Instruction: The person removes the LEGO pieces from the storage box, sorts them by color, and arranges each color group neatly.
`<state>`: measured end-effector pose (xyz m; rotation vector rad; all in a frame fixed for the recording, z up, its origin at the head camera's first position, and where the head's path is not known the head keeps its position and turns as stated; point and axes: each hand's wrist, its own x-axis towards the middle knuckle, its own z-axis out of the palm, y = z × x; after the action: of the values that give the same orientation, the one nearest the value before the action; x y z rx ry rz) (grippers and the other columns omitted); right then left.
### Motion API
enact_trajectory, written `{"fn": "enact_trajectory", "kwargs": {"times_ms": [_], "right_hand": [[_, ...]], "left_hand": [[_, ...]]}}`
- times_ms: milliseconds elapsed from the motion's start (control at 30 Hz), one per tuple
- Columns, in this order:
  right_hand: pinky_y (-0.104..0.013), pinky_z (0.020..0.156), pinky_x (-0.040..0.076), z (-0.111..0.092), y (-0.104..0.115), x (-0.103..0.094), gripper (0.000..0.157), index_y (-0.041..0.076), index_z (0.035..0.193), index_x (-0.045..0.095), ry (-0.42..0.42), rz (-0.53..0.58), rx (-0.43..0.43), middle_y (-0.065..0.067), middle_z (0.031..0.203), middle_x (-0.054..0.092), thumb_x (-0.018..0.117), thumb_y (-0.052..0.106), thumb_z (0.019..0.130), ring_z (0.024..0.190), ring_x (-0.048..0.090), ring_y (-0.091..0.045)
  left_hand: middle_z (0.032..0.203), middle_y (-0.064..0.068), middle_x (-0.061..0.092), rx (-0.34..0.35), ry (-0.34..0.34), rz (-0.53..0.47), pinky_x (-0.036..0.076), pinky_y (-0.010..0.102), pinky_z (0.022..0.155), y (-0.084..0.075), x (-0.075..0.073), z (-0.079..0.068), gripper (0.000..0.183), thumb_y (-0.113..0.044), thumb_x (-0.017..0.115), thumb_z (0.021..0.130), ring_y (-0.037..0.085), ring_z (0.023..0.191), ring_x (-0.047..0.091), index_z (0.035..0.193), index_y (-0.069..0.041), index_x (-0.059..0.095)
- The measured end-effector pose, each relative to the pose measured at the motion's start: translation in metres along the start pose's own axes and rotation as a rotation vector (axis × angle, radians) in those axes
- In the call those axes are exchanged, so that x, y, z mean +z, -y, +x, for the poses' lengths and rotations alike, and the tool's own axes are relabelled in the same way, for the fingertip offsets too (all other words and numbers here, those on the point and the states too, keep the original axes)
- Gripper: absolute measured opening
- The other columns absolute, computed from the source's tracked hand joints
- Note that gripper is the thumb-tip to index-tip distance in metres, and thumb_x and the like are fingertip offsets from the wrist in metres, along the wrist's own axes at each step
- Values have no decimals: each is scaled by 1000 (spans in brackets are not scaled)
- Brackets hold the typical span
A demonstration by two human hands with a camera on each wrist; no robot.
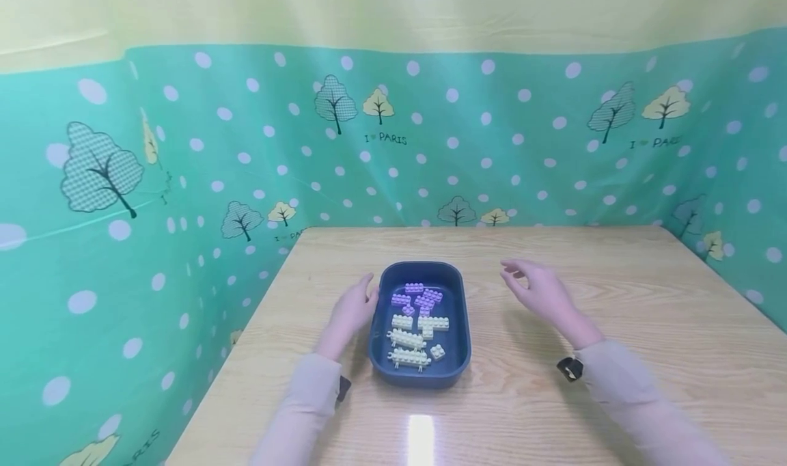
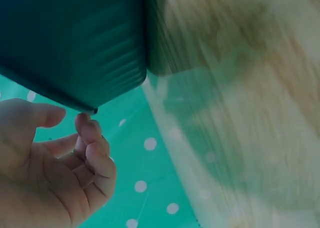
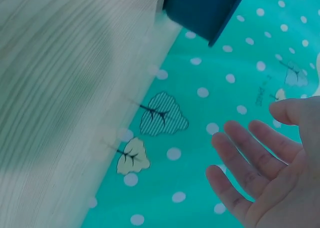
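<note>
A dark blue plastic bin (image 1: 456, 339) stands on the wooden table, holding several toy building bricks. Purple bricks (image 1: 401, 300) lie in its far half, cream bricks (image 1: 434, 324) in its near half. Two longer cream pieces (image 1: 408, 358) with small side prongs are nearest the front. My left hand (image 1: 354, 309) is beside the bin's left wall; in the left wrist view its loosely bent fingertips (image 2: 82, 119) are right at the rim. My right hand (image 1: 541, 292) hovers over the table, right of the bin and apart from it, fingers spread and holding nothing.
The wooden table (image 1: 553, 411) reaches back to a green dotted curtain (image 1: 455, 152) printed with trees, which also hangs along both sides. A dark wrist device (image 1: 570, 368) sits at the right sleeve's cuff. A bright light reflection falls on the table before the bin.
</note>
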<state>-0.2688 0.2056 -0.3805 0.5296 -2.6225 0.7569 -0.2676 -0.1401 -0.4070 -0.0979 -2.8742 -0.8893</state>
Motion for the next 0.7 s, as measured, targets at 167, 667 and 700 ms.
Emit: {"fn": "enact_trajectory", "kwargs": {"times_ms": [167,667,700], "right_hand": [[-48,78,55,8,11,14,33,3,120,60,-6,10,-40,-16,106,69,55,23,94,97,65,-33],[-47,87,53,32,44,51,26,1,109,66,7,66,-154,-15,103,69,61,18,90,94,66,-29],[-46,86,53,33,46,52,25,2,108,67,12,67,-159,-15,102,70,61,18,90,93,66,-28]], "left_hand": [[101,18,68,2,-7,36,53,47,83,1,4,-1,47,-26,42,99,28,83,64,142,-6,40],[106,21,67,33,7,76,55,47,73,-4,13,-3,47,-26,40,99,31,77,66,144,-11,38],[105,20,68,35,5,81,55,46,72,-4,13,-4,47,-26,40,99,30,74,66,144,-11,39]]}}
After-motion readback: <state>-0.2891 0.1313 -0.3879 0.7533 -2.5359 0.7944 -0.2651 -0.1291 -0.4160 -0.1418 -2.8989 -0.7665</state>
